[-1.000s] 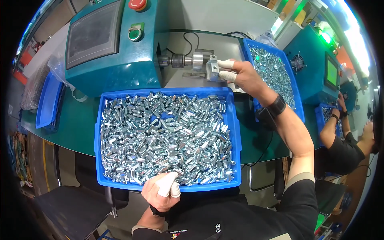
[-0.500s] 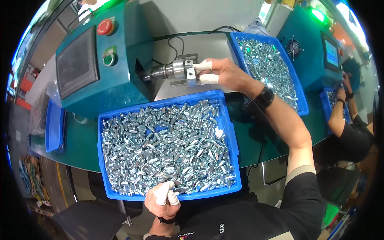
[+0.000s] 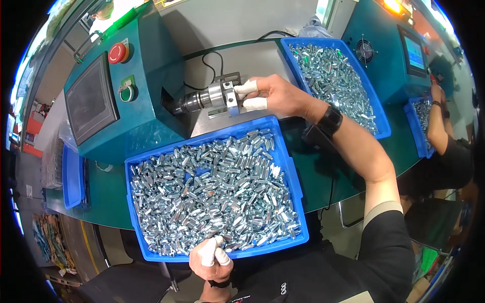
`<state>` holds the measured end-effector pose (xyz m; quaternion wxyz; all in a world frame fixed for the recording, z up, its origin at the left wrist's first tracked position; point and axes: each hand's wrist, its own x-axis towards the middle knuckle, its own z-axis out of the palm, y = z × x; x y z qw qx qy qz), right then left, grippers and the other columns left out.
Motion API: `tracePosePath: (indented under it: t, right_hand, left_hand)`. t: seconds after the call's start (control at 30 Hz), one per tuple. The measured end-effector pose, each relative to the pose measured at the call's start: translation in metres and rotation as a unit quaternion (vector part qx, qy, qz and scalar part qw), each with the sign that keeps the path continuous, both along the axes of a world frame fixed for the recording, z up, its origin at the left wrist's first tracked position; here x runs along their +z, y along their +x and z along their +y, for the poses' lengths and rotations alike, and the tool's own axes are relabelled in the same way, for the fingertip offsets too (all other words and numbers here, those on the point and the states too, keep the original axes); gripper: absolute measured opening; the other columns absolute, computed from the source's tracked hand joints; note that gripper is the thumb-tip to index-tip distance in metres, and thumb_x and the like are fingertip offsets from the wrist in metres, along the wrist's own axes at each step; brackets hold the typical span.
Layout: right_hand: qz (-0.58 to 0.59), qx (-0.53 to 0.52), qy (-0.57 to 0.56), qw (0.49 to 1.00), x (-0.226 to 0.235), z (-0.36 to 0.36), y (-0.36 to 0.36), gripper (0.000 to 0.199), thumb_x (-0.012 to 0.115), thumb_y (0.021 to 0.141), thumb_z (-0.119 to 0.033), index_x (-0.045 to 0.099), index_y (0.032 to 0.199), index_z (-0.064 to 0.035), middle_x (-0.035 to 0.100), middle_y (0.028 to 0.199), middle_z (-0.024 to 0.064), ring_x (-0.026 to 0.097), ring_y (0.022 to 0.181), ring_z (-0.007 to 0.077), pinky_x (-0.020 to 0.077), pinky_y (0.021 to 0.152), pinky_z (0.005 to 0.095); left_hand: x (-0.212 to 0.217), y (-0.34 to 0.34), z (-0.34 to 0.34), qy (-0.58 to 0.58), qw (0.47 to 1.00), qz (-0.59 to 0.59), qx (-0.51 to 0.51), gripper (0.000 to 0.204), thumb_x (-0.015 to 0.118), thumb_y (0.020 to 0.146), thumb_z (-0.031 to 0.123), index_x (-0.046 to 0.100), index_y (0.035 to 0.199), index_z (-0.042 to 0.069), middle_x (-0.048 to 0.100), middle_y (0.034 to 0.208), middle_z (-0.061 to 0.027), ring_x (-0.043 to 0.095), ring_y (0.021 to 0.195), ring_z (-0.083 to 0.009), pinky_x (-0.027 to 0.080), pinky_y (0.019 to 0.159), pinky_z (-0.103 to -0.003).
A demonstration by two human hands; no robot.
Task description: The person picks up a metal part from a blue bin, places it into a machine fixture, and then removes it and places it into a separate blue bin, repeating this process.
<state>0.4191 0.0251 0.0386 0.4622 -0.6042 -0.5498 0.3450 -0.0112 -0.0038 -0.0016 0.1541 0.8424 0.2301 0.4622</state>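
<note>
R hand (image 3: pixel 284 97) @ block (image 3: pixel 231 100); L hand (image 3: pixel 211 262) @ tray (image 3: pixel 289 165), 6 o'clk.
Both curled, grips: can't tell. Machine (image 3: pixel 154 81) 10 o'clk, 2nd tray (image 3: pixel 381 129) 2.

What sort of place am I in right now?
Probably a factory workshop: there's a teal machine with a screen and red push button, a blue tray full of small metal parts, and another person beside a second teal machine.
</note>
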Motion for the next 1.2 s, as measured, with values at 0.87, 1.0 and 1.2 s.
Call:
tracePosePath:
  t: [0.87, 1.0, 1.2]
  right_hand:
    - [-0.345, -0.237, 0.003, 0.908, 0.04, 0.006, -0.026, 0.046, 0.076, 0.094, -0.038, 0.07, 0.121, -0.0011, 0.075, 0.084, 0.0152, 0.072, 0.074, 0.0285, 0.0557, 0.069, 0.0406]
    - [-0.421, -0.229, -0.043, 0.877, 0.054, 0.01, -0.034, 0.045, 0.076, 0.091, -0.035, 0.069, 0.122, -0.0025, 0.073, 0.085, 0.0213, 0.072, 0.082, 0.0411, 0.0558, 0.075, 0.0496]
    - [-0.467, -0.238, -0.016, 0.852, 0.063, 0.001, -0.037, 0.043, 0.074, 0.091, -0.03, 0.069, 0.125, -0.0046, 0.074, 0.087, 0.0205, 0.072, 0.085, 0.0419, 0.0557, 0.077, 0.0504]
  left_hand:
    - [-0.001, -0.007, 0.003, 0.018, 1.0, 0.002, -0.014, 0.02, 0.073, 0.094, 0.011, 0.075, 0.112, 0.005, 0.077, 0.089, -0.0059, 0.073, 0.078, -0.024, 0.057, 0.067, -0.034]
    - [-0.003, -0.005, 0.001, 0.023, 1.0, -0.009, -0.01, 0.022, 0.075, 0.092, 0.009, 0.075, 0.113, 0.005, 0.077, 0.089, -0.0059, 0.073, 0.078, -0.0241, 0.057, 0.067, -0.034]
    - [-0.002, -0.004, -0.002, 0.021, 0.999, -0.018, -0.017, 0.022, 0.074, 0.092, 0.008, 0.076, 0.113, 0.005, 0.076, 0.089, -0.0063, 0.072, 0.078, -0.024, 0.057, 0.066, -0.034]
